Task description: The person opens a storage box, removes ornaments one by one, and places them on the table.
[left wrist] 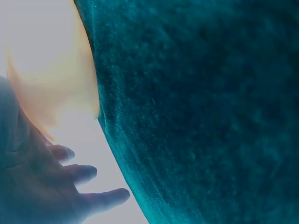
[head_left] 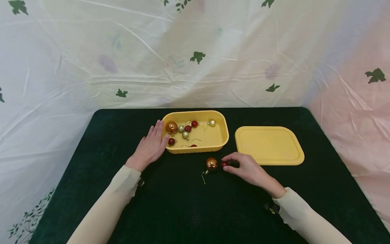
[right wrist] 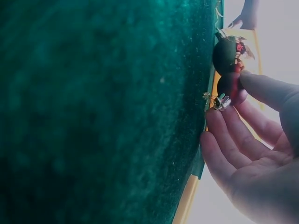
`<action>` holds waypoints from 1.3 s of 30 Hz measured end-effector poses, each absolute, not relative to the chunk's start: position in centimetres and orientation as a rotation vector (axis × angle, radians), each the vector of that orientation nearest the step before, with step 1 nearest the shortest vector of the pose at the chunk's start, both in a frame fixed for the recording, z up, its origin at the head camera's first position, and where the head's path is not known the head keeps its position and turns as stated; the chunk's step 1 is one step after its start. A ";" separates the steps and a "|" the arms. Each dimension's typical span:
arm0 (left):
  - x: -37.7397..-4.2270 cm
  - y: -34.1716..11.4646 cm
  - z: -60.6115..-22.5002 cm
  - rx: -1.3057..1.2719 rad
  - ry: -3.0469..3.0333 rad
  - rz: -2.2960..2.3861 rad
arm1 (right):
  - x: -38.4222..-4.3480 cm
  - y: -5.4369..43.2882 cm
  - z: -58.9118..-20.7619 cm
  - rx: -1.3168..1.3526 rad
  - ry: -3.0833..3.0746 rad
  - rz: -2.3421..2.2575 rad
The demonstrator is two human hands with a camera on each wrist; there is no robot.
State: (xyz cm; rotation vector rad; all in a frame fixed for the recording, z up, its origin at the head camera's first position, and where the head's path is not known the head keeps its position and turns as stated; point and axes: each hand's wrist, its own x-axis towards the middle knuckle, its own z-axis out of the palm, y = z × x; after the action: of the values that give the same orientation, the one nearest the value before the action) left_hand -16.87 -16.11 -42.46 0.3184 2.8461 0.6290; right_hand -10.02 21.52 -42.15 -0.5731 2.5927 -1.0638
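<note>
Dark green cloth (head_left: 182,210) covers a table, with a white leaf-print curtain (head_left: 231,78) behind it. Near the far edge, at the middle, sits a yellow box (head_left: 195,150), uncovered. Its yellow lid (head_left: 269,145) lies flat just beside it, to the right.

A person in cream sleeves (head_left: 103,206) reaches in from the near side. The left hand (head_left: 150,145) rests against the left end of the box, fingers extended and grasping nothing; in the left wrist view, washed out by bright light, they are slightly apart. The right hand (head_left: 248,167) pinches a small red ball (head_left: 224,164) between thumb and fingers, in front of the box and near the lid's near left corner. The right wrist view shows the ball's shiny metal cap turned toward the fingertips.

Just left of the red ball, a larger copper ball (head_left: 211,164) lies on the cloth, its hook trailing toward the person.

Inside the box, a second copper ball (head_left: 171,127) lies at the left end, two glittery balls (head_left: 185,135) and several red ones (head_left: 194,123) lie beside and below it, and a pale gold ball (head_left: 212,122) is near the far right corner.
</note>
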 end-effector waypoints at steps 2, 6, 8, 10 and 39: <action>-16.9 -16.1 -42.5 0.316 2.847 0.634 | -10.1 21.5 -42.2 -0.567 2.589 -1.048; -16.9 -16.1 -42.5 0.318 2.853 0.629 | -10.1 21.4 -42.1 -0.582 2.595 -1.015; -16.9 -16.0 -42.4 0.316 2.857 0.625 | -10.2 21.4 -42.1 -0.596 2.601 -0.997; -17.0 -15.9 -42.5 0.313 2.858 0.622 | -10.2 21.5 -42.1 -0.608 2.610 -0.977; -17.0 -16.2 -42.7 0.329 2.853 0.643 | -12.7 20.5 -37.7 -0.667 2.866 -1.139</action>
State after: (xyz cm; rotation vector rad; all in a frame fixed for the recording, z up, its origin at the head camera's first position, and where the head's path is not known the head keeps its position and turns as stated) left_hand -16.96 -16.16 -42.66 0.3288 2.8528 0.6431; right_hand -12.70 20.48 -37.65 -0.6667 2.8663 -1.1387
